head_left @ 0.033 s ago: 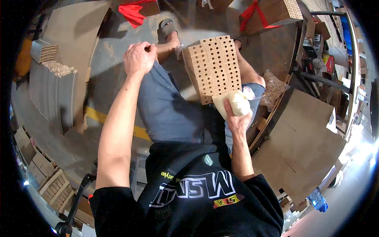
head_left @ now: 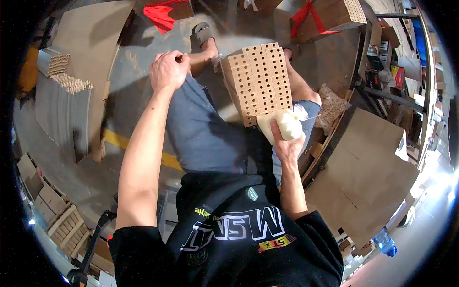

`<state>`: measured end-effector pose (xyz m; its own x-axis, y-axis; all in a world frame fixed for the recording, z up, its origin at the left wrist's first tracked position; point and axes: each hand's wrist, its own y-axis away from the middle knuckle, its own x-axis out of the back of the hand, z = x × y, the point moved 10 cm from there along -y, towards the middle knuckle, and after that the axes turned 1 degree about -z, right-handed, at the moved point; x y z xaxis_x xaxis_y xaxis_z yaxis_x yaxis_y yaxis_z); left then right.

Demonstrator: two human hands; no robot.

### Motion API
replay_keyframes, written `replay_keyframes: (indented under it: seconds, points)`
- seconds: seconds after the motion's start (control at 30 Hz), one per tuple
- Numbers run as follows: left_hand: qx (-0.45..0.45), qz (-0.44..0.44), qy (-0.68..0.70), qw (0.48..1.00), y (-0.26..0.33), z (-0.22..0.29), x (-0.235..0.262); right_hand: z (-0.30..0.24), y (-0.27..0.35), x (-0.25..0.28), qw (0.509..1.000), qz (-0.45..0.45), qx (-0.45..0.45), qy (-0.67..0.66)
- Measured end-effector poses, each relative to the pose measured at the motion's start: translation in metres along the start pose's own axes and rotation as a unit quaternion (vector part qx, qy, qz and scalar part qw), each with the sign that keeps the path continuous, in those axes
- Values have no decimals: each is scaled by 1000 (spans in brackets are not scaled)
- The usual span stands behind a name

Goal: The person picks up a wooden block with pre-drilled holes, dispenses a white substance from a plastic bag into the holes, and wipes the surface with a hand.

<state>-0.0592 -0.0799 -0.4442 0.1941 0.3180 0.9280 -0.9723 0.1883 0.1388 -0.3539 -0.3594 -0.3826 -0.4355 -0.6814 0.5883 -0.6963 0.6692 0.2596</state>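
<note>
My right hand [head_left: 289, 147] grips a soft, plump cream-coloured bag [head_left: 288, 125], thumb on top. A crumpled whitish end and a thin strand stick out at its upper right. The bag lies against the near edge of a tall stack of tan blocks [head_left: 262, 79], whose top is pierced by rows of round holes. This stack stands between my legs. My left hand [head_left: 168, 71] rests on my left knee, fingers curled closed, with a small dark gap by the thumb and nothing visible inside.
Brown bundles with red cloth [head_left: 313, 16] stand at the far side. Flat cardboard sheets [head_left: 71, 110] lean at left. On the right are a bag of pale shavings [head_left: 331, 107], a large brown board [head_left: 362, 167] and a cluttered metal rack [head_left: 392, 98].
</note>
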Motion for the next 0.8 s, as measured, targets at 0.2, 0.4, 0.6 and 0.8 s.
replay_keyframes:
  seconds: [0.2,0.4,0.6,0.8]
  points:
    - [5,-9,-9,1000,0,-3,1,-12,9,15,999,12,7,-38]
    - [-1,-14,-7,1000,1,-1,-1,-3,12,20,1000,23,-4,-20]
    - [4,-9,-9,1000,2,0,1,-1,10,12,999,17,4,-37]
    - [-4,8,-3,1000,2,3,6,9,9,6,1000,3,-11,-10]
